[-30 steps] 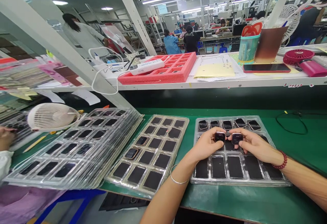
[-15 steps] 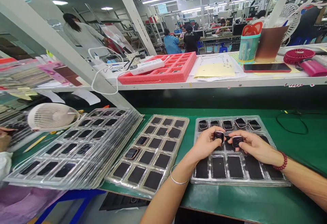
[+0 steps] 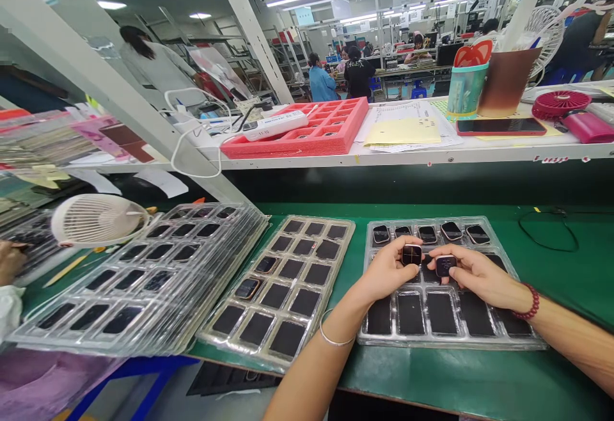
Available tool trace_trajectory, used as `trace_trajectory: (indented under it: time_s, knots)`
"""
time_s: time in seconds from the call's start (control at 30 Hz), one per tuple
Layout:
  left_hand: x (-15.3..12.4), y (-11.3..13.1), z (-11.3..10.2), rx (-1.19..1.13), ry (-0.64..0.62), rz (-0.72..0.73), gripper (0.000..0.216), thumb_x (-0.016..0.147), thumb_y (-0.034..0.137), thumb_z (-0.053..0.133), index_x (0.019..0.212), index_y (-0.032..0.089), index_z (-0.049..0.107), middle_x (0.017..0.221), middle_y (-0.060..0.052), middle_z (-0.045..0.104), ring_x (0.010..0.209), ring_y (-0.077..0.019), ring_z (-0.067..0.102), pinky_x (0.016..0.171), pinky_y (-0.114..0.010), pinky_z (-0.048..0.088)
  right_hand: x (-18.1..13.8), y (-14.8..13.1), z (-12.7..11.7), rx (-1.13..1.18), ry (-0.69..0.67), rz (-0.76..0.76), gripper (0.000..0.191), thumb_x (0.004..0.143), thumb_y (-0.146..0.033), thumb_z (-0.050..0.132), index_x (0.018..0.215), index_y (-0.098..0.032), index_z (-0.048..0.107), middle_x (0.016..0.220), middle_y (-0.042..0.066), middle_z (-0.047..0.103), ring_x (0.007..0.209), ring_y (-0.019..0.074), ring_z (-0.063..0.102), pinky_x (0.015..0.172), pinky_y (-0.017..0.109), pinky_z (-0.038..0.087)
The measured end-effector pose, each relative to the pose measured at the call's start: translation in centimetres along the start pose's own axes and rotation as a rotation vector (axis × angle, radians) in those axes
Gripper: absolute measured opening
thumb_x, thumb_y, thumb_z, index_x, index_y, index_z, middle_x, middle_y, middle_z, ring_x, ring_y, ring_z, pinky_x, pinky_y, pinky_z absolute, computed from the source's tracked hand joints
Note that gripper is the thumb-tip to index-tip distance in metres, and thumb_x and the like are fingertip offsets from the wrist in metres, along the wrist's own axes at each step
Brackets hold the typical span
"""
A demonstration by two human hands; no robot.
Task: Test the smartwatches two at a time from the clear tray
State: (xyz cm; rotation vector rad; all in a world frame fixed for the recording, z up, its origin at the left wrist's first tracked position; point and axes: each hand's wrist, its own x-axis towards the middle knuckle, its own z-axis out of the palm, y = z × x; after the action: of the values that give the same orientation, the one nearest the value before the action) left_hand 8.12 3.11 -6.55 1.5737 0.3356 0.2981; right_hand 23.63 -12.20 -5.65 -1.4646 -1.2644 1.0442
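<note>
A white fan (image 3: pixel 98 218) sits beside a stack of clear trays (image 3: pixel 144 280) on a green bench (image 3: pixel 551 267), with a middle tray (image 3: pixel 283 286) alongside holding two watches. Over the right-hand tray (image 3: pixel 451 342), the left hand (image 3: pixel 386 270) pinches a first watch (image 3: pixel 411 254) between thumb and fingertips – the right hand (image 3: pixel 474 274) grips a second watch (image 3: pixel 445 264) likewise, the two just apart above the tray's second row

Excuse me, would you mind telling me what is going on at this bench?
A person at the green bench holds two small square devices above a clear tray: the left hand pinches the left-hand device, the right hand the right-hand device. Five more devices fill the tray's far row. A second tray lies to its left, beside a stack of trays.
</note>
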Motion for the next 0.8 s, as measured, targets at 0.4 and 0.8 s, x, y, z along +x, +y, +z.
trace_trajectory:
  time_s: [0.4, 0.8]
  knots:
    - [0.08, -0.34, -0.01, -0.023, -0.018, -0.006, 0.038, 0.071, 0.013, 0.06, 0.109, 0.017, 0.056, 0.088, -0.004, 0.063, 0.075, -0.0137, 0.058, 0.07, -0.026, 0.046, -0.12, 0.37, 0.02, -0.018, -0.028, -0.055, 0.04, 0.083, -0.012, 0.044, 0.121, -0.021, 0.05, 0.115, 0.007, 0.059, 0.097, 0.0177, 0.06, 0.084, 0.034, 0.052]
    - [0.06, -0.23, 0.11, -0.01, -0.048, -0.013, 0.035, 0.072, 0.01, 0.057, 0.107, 0.016, 0.057, 0.087, -0.004, 0.062, 0.07, -0.0117, 0.056, 0.067, -0.025, 0.045, -0.05, 0.12, 0.01, 0.005, -0.026, -0.079, 0.044, 0.079, -0.01, 0.045, 0.122, -0.022, 0.049, 0.116, 0.007, 0.057, 0.09, 0.0159, 0.061, 0.084, 0.034, 0.052]
